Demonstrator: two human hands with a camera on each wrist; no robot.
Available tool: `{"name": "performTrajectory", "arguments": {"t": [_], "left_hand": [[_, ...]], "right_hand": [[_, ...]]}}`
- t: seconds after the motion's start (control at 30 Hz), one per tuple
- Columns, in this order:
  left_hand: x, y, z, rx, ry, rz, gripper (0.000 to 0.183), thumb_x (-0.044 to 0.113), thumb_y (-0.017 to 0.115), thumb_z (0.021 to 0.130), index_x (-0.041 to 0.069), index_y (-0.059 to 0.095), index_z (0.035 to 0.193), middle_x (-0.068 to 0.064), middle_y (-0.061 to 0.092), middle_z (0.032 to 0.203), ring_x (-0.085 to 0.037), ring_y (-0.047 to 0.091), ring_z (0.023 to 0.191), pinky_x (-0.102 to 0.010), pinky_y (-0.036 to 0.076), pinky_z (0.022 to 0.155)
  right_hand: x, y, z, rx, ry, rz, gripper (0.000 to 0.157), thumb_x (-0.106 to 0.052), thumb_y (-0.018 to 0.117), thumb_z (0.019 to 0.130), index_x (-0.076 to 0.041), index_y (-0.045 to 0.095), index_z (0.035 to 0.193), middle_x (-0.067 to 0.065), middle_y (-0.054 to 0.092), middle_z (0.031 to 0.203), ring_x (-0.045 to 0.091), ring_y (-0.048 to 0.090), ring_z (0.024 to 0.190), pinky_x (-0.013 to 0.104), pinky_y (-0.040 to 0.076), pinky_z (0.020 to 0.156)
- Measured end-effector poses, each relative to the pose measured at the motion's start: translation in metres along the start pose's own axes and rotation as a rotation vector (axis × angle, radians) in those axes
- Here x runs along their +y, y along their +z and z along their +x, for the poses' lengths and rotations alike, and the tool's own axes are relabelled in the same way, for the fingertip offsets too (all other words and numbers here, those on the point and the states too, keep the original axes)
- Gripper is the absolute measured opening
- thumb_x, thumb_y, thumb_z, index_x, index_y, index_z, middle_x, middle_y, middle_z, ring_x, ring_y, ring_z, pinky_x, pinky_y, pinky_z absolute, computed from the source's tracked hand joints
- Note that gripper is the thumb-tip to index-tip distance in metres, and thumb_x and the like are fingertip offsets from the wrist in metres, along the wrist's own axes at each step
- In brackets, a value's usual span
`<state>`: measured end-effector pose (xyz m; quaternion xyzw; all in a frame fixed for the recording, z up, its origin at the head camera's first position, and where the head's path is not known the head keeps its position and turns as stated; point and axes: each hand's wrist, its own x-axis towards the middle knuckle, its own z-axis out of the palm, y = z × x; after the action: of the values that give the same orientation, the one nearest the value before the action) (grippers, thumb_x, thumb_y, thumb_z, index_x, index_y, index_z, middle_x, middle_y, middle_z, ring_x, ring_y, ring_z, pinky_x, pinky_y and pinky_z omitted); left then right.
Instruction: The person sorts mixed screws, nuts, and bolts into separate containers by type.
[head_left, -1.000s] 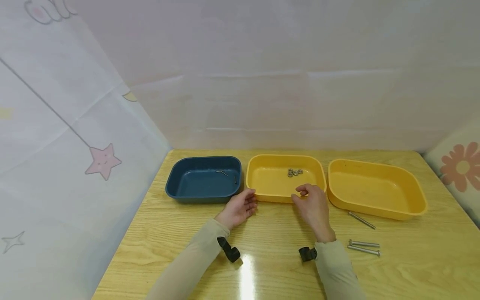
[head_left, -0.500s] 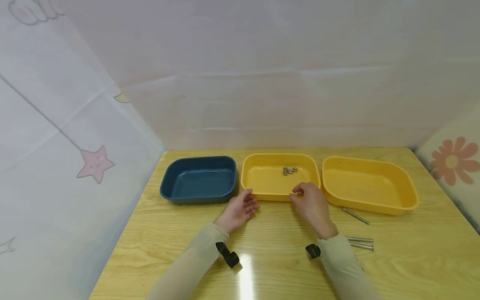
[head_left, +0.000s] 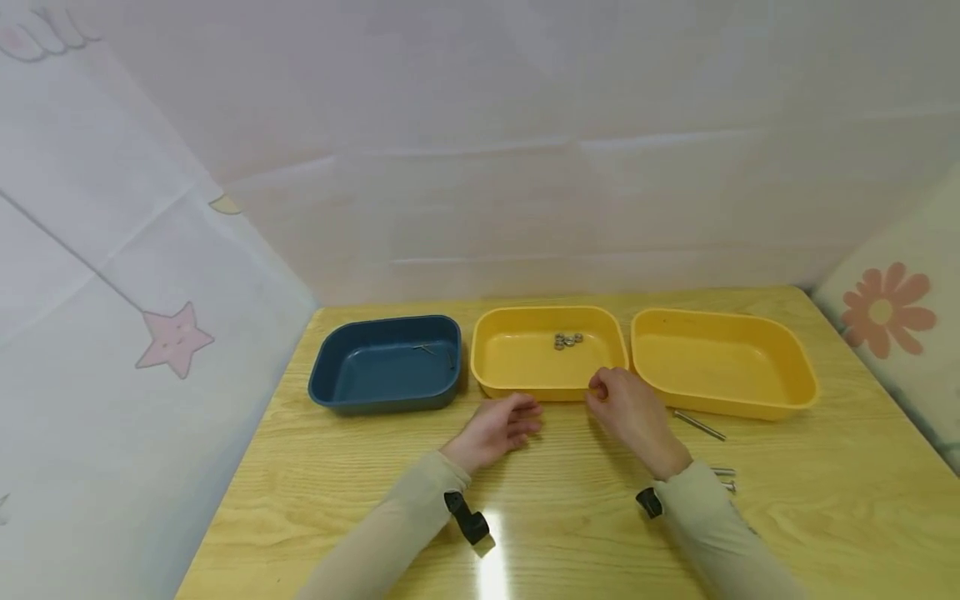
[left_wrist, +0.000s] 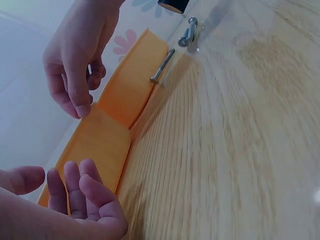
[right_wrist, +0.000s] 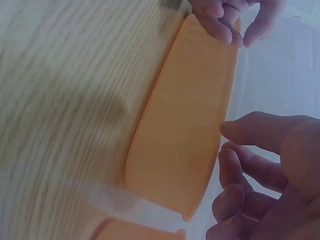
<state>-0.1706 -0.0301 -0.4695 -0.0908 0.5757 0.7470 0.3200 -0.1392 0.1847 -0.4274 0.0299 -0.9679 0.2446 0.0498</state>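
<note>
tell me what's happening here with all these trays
Someone in pale sleeves is reaching toward the middle yellow tray, which holds what look like metal nuts. The right grip is by its front rim, thumb and forefinger close together, no item visible between them; the left grip is loosely open, nothing in it. Thin metal pieces lie in the blue tray, and long bolts lie on the table near the right yellow tray.

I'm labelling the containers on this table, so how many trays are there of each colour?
Blue: 1 (leftmost tray)
Yellow: 2 (middle tray, rightmost tray)
Total: 3 trays
</note>
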Motion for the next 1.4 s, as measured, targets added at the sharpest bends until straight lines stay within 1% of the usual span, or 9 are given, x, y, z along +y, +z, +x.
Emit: {"name": "performTrajectory", "arguments": {"t": [0.1,0.2,0.3,0.43,0.73,0.9,1.07,1.23,1.4], "left_hand": [[-0.002,0.009,0.003,-0.020,-0.008,0.015,0.022,0.022,0.052,0.098,0.006,0.063,0.108,-0.003,0.069,0.104,-0.012,0.064,0.081,-0.022,0.046,0.064],[-0.005,0.021,0.006,-0.044,-0.012,0.030,0.029,0.020,0.052,0.097,0.000,0.061,0.115,-0.001,0.069,0.099,-0.012,0.063,0.081,-0.021,0.045,0.064],[-0.006,0.037,0.009,-0.073,-0.008,0.034,0.034,0.019,0.052,0.097,-0.005,0.058,0.121,0.000,0.067,0.094,-0.011,0.062,0.080,-0.020,0.044,0.065],[-0.009,0.057,0.014,-0.096,-0.010,0.010,0.035,0.017,0.053,0.097,-0.007,0.056,0.123,0.000,0.066,0.091,-0.011,0.062,0.080,-0.020,0.044,0.065],[-0.019,0.088,0.028,-0.115,-0.087,-0.057,0.035,0.019,0.051,0.098,-0.001,0.054,0.126,-0.006,0.064,0.107,-0.018,0.061,0.096,-0.022,0.045,0.073],[-0.023,0.105,0.035,-0.102,-0.110,-0.109,0.040,0.022,0.050,0.099,0.002,0.050,0.134,-0.010,0.062,0.116,-0.022,0.059,0.101,-0.024,0.044,0.074],[-0.024,0.123,0.035,-0.071,-0.128,-0.157,0.042,0.023,0.053,0.097,0.003,0.050,0.134,-0.010,0.060,0.116,-0.024,0.058,0.102,-0.026,0.043,0.076],[-0.025,0.137,0.038,-0.019,-0.135,-0.199,0.037,0.023,0.059,0.093,0.005,0.055,0.125,-0.008,0.061,0.109,-0.024,0.059,0.100,-0.027,0.042,0.075],[-0.026,0.145,0.041,-0.011,-0.142,-0.235,0.034,0.025,0.060,0.093,0.006,0.057,0.120,-0.005,0.060,0.102,-0.022,0.058,0.095,-0.025,0.041,0.073]], "right_hand": [[0.004,-0.006,-0.003,-0.011,0.008,-0.011,0.013,-0.020,0.065,0.087,-0.008,0.067,0.092,0.004,0.065,0.084,0.017,0.057,0.069,0.034,0.047,0.058],[0.011,-0.011,-0.006,-0.003,0.006,-0.016,0.012,-0.020,0.064,0.087,-0.009,0.068,0.090,0.003,0.065,0.083,0.017,0.057,0.068,0.033,0.047,0.057],[0.020,-0.019,-0.013,0.014,-0.003,-0.007,0.010,-0.019,0.063,0.088,-0.011,0.067,0.086,0.002,0.065,0.080,0.015,0.055,0.065,0.031,0.045,0.056],[0.036,-0.032,-0.023,0.040,0.004,0.006,0.011,-0.018,0.061,0.090,-0.011,0.065,0.083,0.002,0.065,0.079,0.014,0.052,0.062,0.029,0.043,0.055],[0.074,-0.057,-0.047,0.126,0.053,0.025,0.018,-0.020,0.058,0.096,-0.005,0.068,0.094,0.007,0.068,0.081,0.013,0.052,0.059,0.029,0.041,0.054],[0.096,-0.063,-0.059,0.152,-0.040,0.042,0.012,-0.017,0.061,0.095,-0.008,0.068,0.090,0.000,0.063,0.074,0.004,0.044,0.056,0.024,0.037,0.052],[0.118,-0.061,-0.069,0.098,-0.151,0.084,0.003,-0.011,0.068,0.089,-0.010,0.068,0.086,-0.007,0.061,0.076,-0.001,0.041,0.062,0.023,0.036,0.055],[0.141,-0.060,-0.079,0.014,-0.141,0.139,0.005,-0.009,0.070,0.086,-0.012,0.068,0.088,-0.006,0.063,0.085,-0.003,0.045,0.071,0.023,0.039,0.060],[0.158,-0.059,-0.089,-0.087,-0.099,0.179,0.006,-0.008,0.070,0.087,-0.012,0.068,0.091,-0.001,0.065,0.090,-0.003,0.046,0.072,0.023,0.040,0.061]]}}
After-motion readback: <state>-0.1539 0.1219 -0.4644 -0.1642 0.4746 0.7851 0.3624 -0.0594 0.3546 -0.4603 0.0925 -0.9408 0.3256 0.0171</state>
